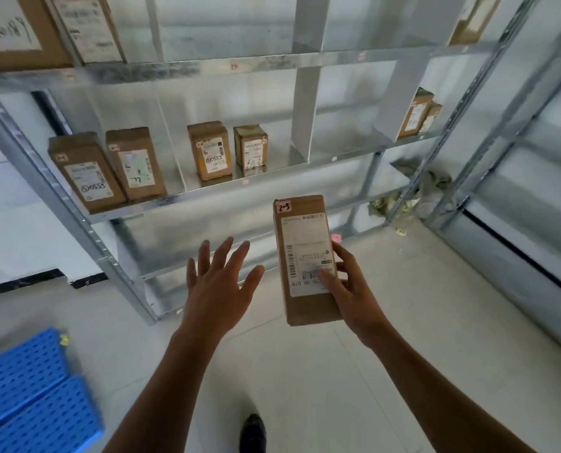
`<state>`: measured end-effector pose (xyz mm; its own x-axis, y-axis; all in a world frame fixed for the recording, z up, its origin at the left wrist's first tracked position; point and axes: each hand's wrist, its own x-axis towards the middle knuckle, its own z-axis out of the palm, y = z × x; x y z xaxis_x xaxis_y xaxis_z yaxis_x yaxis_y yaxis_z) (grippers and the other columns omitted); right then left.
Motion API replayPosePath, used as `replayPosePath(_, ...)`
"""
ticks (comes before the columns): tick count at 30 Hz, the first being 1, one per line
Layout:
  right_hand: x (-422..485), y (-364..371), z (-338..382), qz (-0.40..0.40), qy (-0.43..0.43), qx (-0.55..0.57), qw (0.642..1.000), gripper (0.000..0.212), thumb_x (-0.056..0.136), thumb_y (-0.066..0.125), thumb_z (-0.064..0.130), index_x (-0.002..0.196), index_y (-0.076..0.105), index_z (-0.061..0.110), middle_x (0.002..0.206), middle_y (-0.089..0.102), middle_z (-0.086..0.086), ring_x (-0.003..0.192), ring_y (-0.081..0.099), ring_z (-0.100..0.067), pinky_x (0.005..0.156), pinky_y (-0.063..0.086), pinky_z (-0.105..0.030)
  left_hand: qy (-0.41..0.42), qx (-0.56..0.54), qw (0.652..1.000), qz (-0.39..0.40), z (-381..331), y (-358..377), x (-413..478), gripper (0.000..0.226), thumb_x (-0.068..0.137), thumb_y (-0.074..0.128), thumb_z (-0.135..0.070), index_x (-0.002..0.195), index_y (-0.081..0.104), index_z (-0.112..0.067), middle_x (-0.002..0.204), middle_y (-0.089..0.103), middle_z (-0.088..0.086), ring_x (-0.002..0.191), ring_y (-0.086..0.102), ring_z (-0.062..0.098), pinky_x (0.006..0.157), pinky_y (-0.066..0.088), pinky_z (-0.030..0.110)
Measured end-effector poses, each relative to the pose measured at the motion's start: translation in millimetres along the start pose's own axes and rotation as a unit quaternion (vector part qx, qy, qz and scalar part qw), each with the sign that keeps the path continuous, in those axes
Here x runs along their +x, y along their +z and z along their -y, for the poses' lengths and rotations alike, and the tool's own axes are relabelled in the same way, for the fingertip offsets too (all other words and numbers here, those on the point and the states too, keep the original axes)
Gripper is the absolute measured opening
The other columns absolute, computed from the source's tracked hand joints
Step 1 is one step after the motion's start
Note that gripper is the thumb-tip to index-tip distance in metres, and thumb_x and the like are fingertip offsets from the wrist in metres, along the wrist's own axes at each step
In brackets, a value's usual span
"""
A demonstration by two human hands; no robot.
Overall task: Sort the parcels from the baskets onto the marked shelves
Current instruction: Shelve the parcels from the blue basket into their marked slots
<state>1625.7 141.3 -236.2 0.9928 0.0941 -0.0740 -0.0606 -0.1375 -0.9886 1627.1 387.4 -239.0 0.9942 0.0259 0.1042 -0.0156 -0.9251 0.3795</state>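
The right grip (347, 282) is holding the 2-3 parcel (305, 256) by its lower end, long axis aiming at the middle shelf (338, 156) ahead, the left grip (217, 286) hovering splayed wide beside it.

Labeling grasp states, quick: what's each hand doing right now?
Left hand: open, fingers spread, holding nothing.
Right hand: holding the parcel marked 2-3.

Parcel storeroom: metal shelving (187, 191) with labelled cardboard boxes (86, 173).
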Motion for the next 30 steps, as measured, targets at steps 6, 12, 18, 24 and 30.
replayPosePath(6, 55, -10, 6, -0.039, 0.009, 0.012, 0.999, 0.062, 0.089, 0.063, 0.053, 0.147, 0.041, 0.049, 0.137, 0.053, -0.005, 0.117, 0.066, -0.026, 0.087, 0.064, -0.050, 0.037, -0.010, 0.999, 0.018, 3, 6, 78, 0.081, 0.088, 0.007, -0.076, 0.159, 0.023, -0.042, 0.171, 0.010, -0.007, 0.158, -0.009, 0.025, 0.127, -0.002, 0.054)
replayPosePath(12, 91, -34, 11, -0.080, 0.016, 0.017, 0.996, 0.070, 0.085, 0.065, 0.055, 0.149, 0.038, 0.047, 0.142, 0.050, -0.007, 0.120, 0.065, -0.029, 0.088, 0.063, -0.052, 0.066, 0.015, 0.997, 0.022, -25, 15, 137, 0.081, 0.087, 0.010, -0.076, 0.159, 0.024, -0.042, 0.172, 0.008, -0.006, 0.157, -0.015, 0.028, 0.125, -0.006, 0.054)
replayPosePath(18, 135, -76, 22, -0.108, -0.005, 0.044, 0.993, 0.067, 0.083, 0.068, 0.054, 0.145, 0.041, 0.049, 0.141, 0.050, -0.008, 0.120, 0.065, -0.030, 0.088, 0.063, -0.053, 0.099, 0.023, 0.995, 0.011, -73, 26, 197, 0.077, 0.089, 0.017, -0.076, 0.159, 0.024, -0.043, 0.172, 0.009, -0.007, 0.158, -0.011, 0.028, 0.124, -0.006, 0.054)
replayPosePath(24, 189, -139, 19, -0.102, -0.044, 0.070, 0.991, 0.062, 0.087, 0.068, 0.052, 0.143, 0.044, 0.051, 0.142, 0.052, -0.007, 0.120, 0.067, -0.026, 0.087, 0.064, -0.050, 0.115, 0.050, 0.992, -0.011, -136, 34, 250, 0.087, 0.083, 0.002, -0.080, 0.159, 0.021, -0.043, 0.172, 0.010, -0.007, 0.158, -0.009, 0.029, 0.124, -0.005, 0.054)
replayPosePath(30, 242, -219, 18, -0.072, -0.067, 0.078, 0.992, 0.062, 0.089, 0.066, 0.052, 0.146, 0.042, 0.048, 0.137, 0.058, -0.003, 0.117, 0.069, -0.023, 0.083, 0.065, -0.043, 0.091, 0.056, 0.994, -0.029, -209, 49, 293, 0.090, 0.081, -0.001, -0.081, 0.159, 0.021, -0.043, 0.172, 0.011, -0.007, 0.158, -0.006, 0.031, 0.123, -0.006, 0.052)
